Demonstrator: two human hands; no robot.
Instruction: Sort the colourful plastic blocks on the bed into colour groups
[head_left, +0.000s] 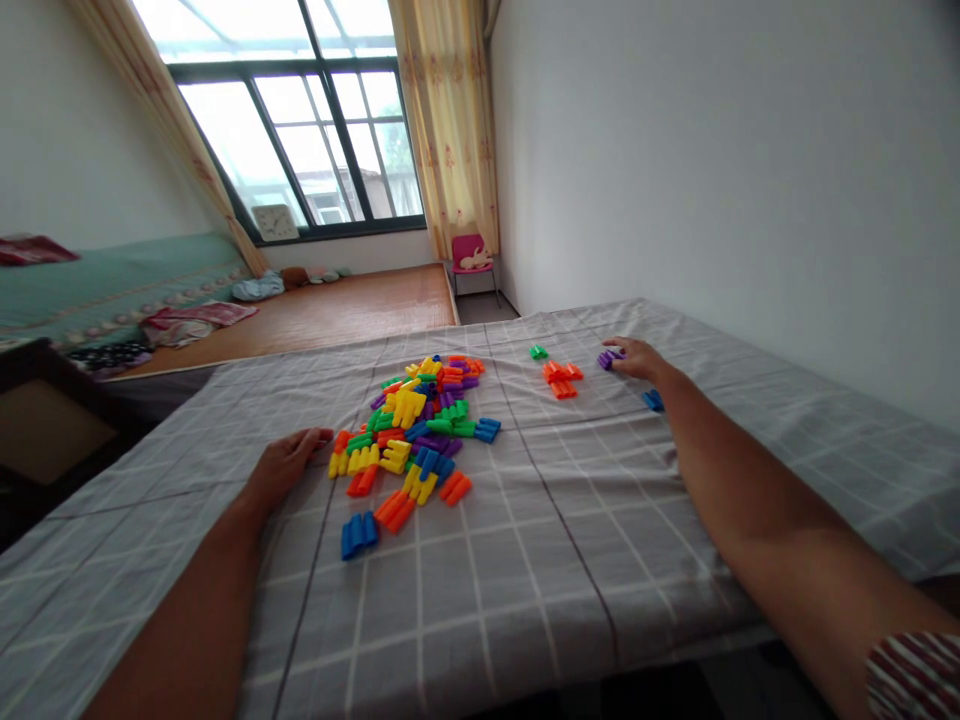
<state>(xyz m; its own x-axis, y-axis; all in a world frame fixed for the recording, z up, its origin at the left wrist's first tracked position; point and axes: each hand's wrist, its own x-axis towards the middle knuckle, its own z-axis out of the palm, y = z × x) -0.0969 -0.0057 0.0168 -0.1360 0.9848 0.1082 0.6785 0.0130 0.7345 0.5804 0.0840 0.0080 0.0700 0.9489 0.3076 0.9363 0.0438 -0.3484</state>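
Note:
A mixed pile of plastic toy building pieces (409,408), shaped like joined tubes in yellow, orange, green, blue and purple, lies on the grey checked bedsheet (510,560). My left hand (291,462) rests on the sheet at the pile's left edge, fingers stretched out beside an orange piece and holding nothing. Farther off to the right, my right hand (636,358) has its fingers on a purple building piece (609,359) at the sheet. Left of that hand lie several orange pieces (561,378) in a group and one green piece (538,352). A blue piece (652,400) sits beneath my right wrist, partly covered.
A white wall (712,180) runs along the right side. Beyond the bed are a wooden platform (360,300) with cloths on it, a pink chair (469,250) bearing a soft toy, and a window with curtains (450,130). A square clock (275,222) stands on the sill.

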